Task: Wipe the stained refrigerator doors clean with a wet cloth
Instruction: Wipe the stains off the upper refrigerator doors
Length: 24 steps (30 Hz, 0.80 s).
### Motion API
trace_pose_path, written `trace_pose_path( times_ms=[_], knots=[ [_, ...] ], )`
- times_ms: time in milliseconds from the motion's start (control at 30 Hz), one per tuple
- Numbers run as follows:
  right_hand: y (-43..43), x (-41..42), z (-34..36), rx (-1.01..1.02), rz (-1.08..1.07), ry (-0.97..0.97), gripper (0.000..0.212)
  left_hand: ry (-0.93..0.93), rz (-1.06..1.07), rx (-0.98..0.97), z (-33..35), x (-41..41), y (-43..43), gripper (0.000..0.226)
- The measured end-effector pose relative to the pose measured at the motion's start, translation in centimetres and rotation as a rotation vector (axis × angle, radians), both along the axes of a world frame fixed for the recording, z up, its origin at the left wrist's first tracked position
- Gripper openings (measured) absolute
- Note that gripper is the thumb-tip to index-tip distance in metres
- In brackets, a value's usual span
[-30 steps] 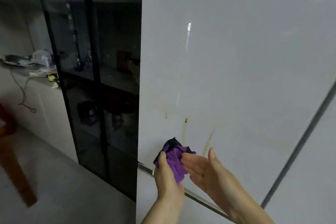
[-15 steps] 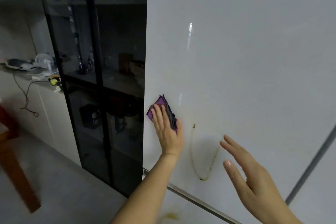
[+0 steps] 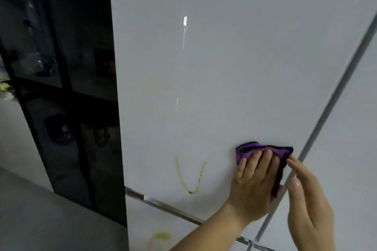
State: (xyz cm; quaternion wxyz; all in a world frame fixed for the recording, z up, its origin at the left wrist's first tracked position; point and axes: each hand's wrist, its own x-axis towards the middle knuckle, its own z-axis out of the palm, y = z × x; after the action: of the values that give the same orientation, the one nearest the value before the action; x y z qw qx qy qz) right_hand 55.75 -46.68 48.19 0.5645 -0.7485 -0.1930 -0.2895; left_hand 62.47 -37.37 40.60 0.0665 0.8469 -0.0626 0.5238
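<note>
The white upper refrigerator door (image 3: 224, 67) fills the middle of the view. A yellow-brown V-shaped stain (image 3: 190, 177) runs down its lower part. Another yellowish smear (image 3: 159, 238) marks the lower door (image 3: 142, 220). My left hand (image 3: 253, 185) presses a purple cloth (image 3: 263, 150) flat against the upper door near its right edge, fingers straight, to the right of the stain. My right hand (image 3: 306, 199) hovers beside it, fingers straight, fingertips touching the cloth's right corner.
A grey vertical seam (image 3: 326, 108) divides this door from the right door (image 3: 357, 149). A metal strip (image 3: 163, 204) separates upper and lower doors. A dark glass cabinet (image 3: 67, 87) stands to the left, with grey floor (image 3: 40, 220) below.
My left hand slid the cloth from the door's left edge across to its right edge, lower down. My right hand rose to meet the cloth. The view shifted closer.
</note>
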Motion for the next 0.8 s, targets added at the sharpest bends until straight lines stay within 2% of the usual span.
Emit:
trace_pose_path(
  times_ms=[133, 200, 267, 400, 500, 667, 733, 800],
  knots=[
    [-0.9, -0.1, -0.3, -0.013, -0.019, 0.012, 0.039, 0.016, 0.059, 0.249, -0.5, 0.1, 2.0, 0.065],
    [-0.9, -0.1, -0.4, -0.013, -0.014, 0.015, 0.039, 0.049, 0.051, 0.287, -1.0, 0.1, 4.2, 0.06],
    [-0.5, -0.1, -0.7, -0.009, -0.008, 0.017, 0.041, 0.058, 0.048, 0.175, -1.7, 0.0, 7.1, 0.056],
    [0.8, 0.0, -1.3, -0.026, 0.024, 0.056, 0.042, 0.084, 0.154, -0.077, -3.0, -0.8, 14.4, 0.063],
    [1.9, 0.0, -1.6, -0.035, 0.043, 0.058, 0.044, 0.187, 0.22, -0.424, -3.5, -1.8, 20.4, 0.074],
    [3.4, -0.4, -2.6, -0.011, 0.071, 0.072, 0.042, 0.088, 0.224, -1.012, -4.3, -2.3, 25.9, 0.085],
    [3.6, -0.5, -2.9, -0.005, 0.07, 0.083, 0.041, 0.046, 0.189, -1.092, -4.2, -2.0, 25.5, 0.085],
    [3.5, -0.5, -3.1, -0.008, 0.062, 0.089, 0.04, 0.016, 0.142, -1.043, -4.7, -1.8, 23.4, 0.083]
  ],
)
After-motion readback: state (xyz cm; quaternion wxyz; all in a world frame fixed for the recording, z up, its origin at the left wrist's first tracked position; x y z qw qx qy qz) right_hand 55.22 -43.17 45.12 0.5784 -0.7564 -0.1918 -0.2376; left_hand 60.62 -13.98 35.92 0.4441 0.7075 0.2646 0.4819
